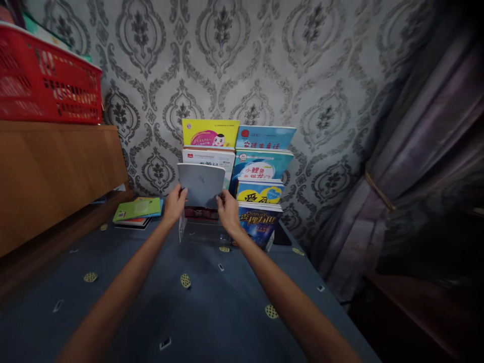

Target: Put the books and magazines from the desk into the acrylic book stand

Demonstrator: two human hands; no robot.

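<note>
In the head view, a dark-blue cloth (pixel 212 312) with small yellow motifs runs beneath the clear plastic rack (pixel 204 233); damask-patterned wallpaper (pixel 260 60) rises behind the rack, a gathered curtain (pixel 408 161) hangs to its right, a wood-grained cabinet (pixel 64 171) bearing a perforated red basket (pixel 34 60) stands to its left. Left hand (pixel 174 204) and right hand (pixel 229 212) grip the flat grey book (pixel 202 185) by opposite edges, at the rack's front.

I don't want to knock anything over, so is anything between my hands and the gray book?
Nothing visible is: the left hand and right hand hold the gray book directly, at its opposite side edges. The white book stands behind it, not in between.
</note>
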